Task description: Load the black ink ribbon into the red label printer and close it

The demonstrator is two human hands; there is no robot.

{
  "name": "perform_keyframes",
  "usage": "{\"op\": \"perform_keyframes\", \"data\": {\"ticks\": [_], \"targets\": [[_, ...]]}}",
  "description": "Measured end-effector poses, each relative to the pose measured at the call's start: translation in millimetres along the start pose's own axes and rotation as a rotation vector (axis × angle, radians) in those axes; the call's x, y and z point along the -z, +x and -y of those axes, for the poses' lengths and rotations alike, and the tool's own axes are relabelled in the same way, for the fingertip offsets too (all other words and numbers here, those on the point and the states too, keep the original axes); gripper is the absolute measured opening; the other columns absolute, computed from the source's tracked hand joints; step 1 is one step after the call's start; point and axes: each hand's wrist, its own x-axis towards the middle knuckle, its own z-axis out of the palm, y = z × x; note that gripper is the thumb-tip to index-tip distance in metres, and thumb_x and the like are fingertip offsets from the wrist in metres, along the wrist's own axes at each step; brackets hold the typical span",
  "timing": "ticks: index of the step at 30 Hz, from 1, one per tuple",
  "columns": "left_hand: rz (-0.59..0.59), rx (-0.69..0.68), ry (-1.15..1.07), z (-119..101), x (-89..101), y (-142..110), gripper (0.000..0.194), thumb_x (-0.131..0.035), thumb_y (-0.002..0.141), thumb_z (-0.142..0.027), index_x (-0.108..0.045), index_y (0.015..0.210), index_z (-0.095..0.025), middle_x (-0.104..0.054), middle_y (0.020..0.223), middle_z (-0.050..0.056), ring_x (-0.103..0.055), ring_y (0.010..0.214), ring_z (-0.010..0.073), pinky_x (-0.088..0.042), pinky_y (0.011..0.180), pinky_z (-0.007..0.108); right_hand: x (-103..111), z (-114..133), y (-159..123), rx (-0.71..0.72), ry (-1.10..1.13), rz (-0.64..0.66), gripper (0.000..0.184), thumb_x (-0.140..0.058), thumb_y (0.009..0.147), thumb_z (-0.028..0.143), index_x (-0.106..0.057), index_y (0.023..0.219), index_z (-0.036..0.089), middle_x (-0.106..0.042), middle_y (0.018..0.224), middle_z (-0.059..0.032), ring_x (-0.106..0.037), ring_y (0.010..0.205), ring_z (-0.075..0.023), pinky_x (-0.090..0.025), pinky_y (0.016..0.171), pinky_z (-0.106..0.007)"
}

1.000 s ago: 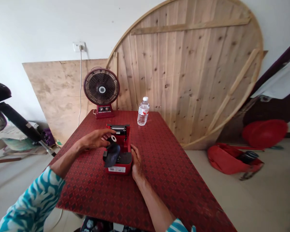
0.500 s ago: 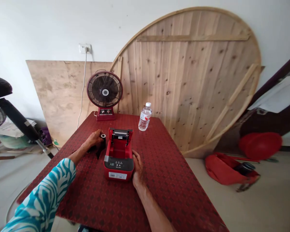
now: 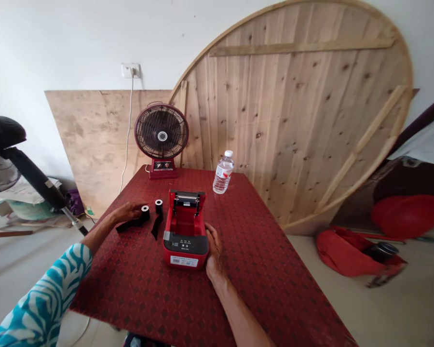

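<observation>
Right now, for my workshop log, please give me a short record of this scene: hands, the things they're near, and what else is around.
Left hand: fingertips at the left roll, above its black strip
Right hand: against the right side of the printer
Printer: red, lid open, on the table
Right roll: standing on the table between the left roll and the printer, black strip trailing down
Table: red patterned cover
Further back: fan, water bottle
</observation>
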Motion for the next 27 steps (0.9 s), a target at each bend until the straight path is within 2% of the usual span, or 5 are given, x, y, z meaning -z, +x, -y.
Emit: {"op": "perform_keyframes", "data": {"ticks": [8, 14, 17, 23, 27], "targets": [[0.072, -0.068, -0.012, 0, -16.3, -5, 0.030, -0.065, 0.071, -0.041, -0.069, 0.087, -0.016, -0.073, 0.081, 0.005, -0.066, 0.078, 0.0201, -0.053, 0.073, 0.029, -1, 2, -2, 0.001, -0.035, -0.004, 0.051, -0.063, 0.075, 0.058, -0.064, 0.111, 0.022, -0.070, 0.106, -0.0054, -0.063, 0.094, -0.0246, -0.048, 0.079, -0.035], [0.026, -0.087, 0.041, 3, -24.3, -15, 0.041, -0.064, 0.075, -0.041, -0.066, 0.110, -0.019, -0.070, 0.114, 0.012, -0.064, 0.107, 0.0259, -0.050, 0.091, 0.035, -1, 0, -1, 0.043, -0.007, 0.006, 0.048, -0.064, 0.076, 0.055, -0.064, 0.111, 0.022, -0.069, 0.112, -0.0062, -0.061, 0.105, -0.0255, -0.047, 0.087, -0.037], [0.044, -0.124, 0.177, -9, -30.0, -21, 0.041, -0.057, 0.083, -0.040, -0.064, 0.119, -0.021, -0.068, 0.119, 0.011, -0.062, 0.111, 0.0266, -0.048, 0.096, 0.036, -2, 2, -2, 0.044, 0.006, 0.018, 0.046, -0.064, 0.077, 0.054, -0.065, 0.110, 0.022, -0.069, 0.110, -0.0056, -0.062, 0.101, -0.0247, -0.047, 0.087, -0.036], [0.103, -0.389, 0.411, -23, -52.2, -33, 0.032, -0.055, 0.088, -0.037, -0.066, 0.114, -0.023, -0.067, 0.114, 0.010, -0.063, 0.103, 0.0231, -0.046, 0.096, 0.035, -4, 4, -2, 0.011, 0.001, -0.006, 0.047, -0.065, 0.074, 0.054, -0.065, 0.109, 0.021, -0.070, 0.105, -0.0051, -0.063, 0.095, -0.0245, -0.048, 0.080, -0.035], [0.048, -0.371, 0.543, -18, -63.1, -36, 0.031, -0.058, 0.084, -0.029, -0.065, 0.114, -0.021, -0.064, 0.106, 0.011, -0.061, 0.099, 0.0252, -0.047, 0.091, 0.038, -3, 2, -1, 0.010, -0.004, -0.012, 0.047, -0.064, 0.075, 0.053, -0.064, 0.110, 0.022, -0.069, 0.110, -0.0054, -0.062, 0.100, -0.0252, -0.048, 0.083, -0.036]]}}
